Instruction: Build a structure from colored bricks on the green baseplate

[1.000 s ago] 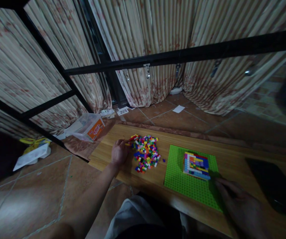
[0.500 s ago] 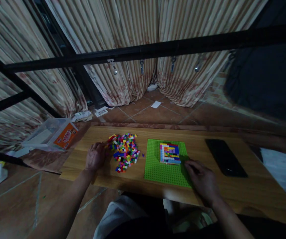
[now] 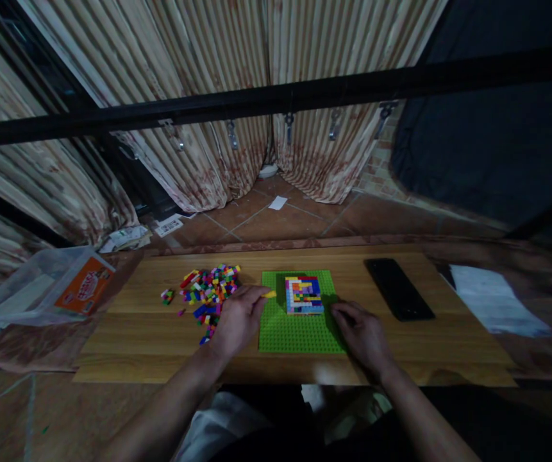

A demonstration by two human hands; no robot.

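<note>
Between the fingertips of my left hand [image 3: 241, 317] is a yellow toy brick [image 3: 269, 294], held over the left edge of the green baseplate [image 3: 295, 337]. A square, layered build of many-coloured bricks [image 3: 304, 296] stands on the plate, just right of the yellow brick. My right hand [image 3: 363, 330] rests at the plate's right edge with its fingers curled together; whether anything is between them is hidden. Behind my left hand lies a pile of loose small bricks [image 3: 212, 282], partly covered by that hand.
A black phone [image 3: 398, 289] lies on the wooden table [image 3: 131, 321] at the right. A clear plastic box [image 3: 40, 282] with an orange label stands beyond the table's left end. White paper [image 3: 494, 298] lies past the right end. A small brick cluster [image 3: 167, 296] sits left of the pile.
My left hand has moved right from the brick pile to the baseplate, now with a yellow brick in its fingers. My right hand stays beside the plate. The camera view has turned slightly right.
</note>
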